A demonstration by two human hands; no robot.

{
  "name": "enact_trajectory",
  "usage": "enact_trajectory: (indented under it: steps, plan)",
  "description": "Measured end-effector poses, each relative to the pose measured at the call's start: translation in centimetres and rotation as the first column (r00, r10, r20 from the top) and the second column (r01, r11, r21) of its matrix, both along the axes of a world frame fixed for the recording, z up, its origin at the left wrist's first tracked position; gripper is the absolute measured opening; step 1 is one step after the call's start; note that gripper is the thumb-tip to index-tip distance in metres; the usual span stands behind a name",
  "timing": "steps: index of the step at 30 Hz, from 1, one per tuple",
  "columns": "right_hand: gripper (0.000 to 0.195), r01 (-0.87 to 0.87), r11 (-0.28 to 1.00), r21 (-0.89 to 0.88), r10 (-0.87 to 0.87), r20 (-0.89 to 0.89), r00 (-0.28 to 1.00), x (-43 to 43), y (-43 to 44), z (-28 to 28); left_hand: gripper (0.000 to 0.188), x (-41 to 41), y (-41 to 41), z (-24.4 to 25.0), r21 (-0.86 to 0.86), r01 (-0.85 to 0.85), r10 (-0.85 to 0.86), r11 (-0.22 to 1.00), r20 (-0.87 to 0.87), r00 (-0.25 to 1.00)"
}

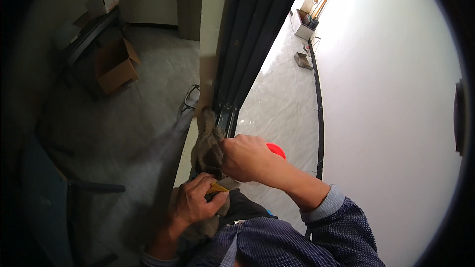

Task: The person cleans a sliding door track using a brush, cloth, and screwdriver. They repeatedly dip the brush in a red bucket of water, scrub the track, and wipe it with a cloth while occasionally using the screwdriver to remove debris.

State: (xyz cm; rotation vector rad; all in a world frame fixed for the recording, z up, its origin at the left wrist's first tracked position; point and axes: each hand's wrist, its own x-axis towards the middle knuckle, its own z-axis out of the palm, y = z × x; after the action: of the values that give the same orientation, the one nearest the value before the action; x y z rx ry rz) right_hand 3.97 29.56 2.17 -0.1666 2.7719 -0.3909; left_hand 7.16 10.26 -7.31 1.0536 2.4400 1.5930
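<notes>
My left hand (200, 198), low in the view, grips a small yellow object (217, 188) between thumb and fingers, along with part of a brown cloth; what the yellow object is I cannot tell. The rest of the cloth (208, 148) lies bunched up over the window sill (186, 155) and the near end of the dark sliding-frame track (226, 118). Just above and to the right, my right hand (245, 157) is closed on the cloth's edge, its fingertips hidden from view.
To the right, a red basin (277, 150) is partly hidden behind my right forearm. A dustpan (303, 60) and a box holding long-handled tools (304, 25) stand by the white wall. On the left are an open cardboard box (117, 70), a table (92, 37) and a blue panel (44, 189).
</notes>
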Motion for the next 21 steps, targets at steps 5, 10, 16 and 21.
enact_trajectory:
  steps: [5, 10, 16, 21]
  plan:
    - [0.022, 0.094, 0.994, -0.056, -0.097, -0.05, 0.994, -0.4, -0.8, -2.3, 0.025, 0.5, -0.5, -1.2, 0.132, -0.107, 0.113, 0.985, -0.035, 0.993]
    - [0.024, 0.2, 0.976, -0.084, -0.213, -0.203, 0.956, -3.0, 0.0, -5.3, 0.025, -0.2, -0.2, -1.0, 0.201, -0.341, 0.327, 0.918, 0.103, 0.939]
    - [0.039, 0.291, 0.939, -0.183, -0.329, -0.234, 0.915, -3.5, -0.8, -8.2, 0.027, -1.2, 0.5, -0.6, 0.044, -0.368, 0.359, 0.929, 0.137, 0.923]
    - [0.047, 0.242, 0.868, -0.433, -0.396, -0.31, 0.864, -4.3, 0.4, -11.2, 0.028, -1.0, 1.0, -0.7, 0.132, -0.405, 0.366, 0.905, 0.246, 0.898]
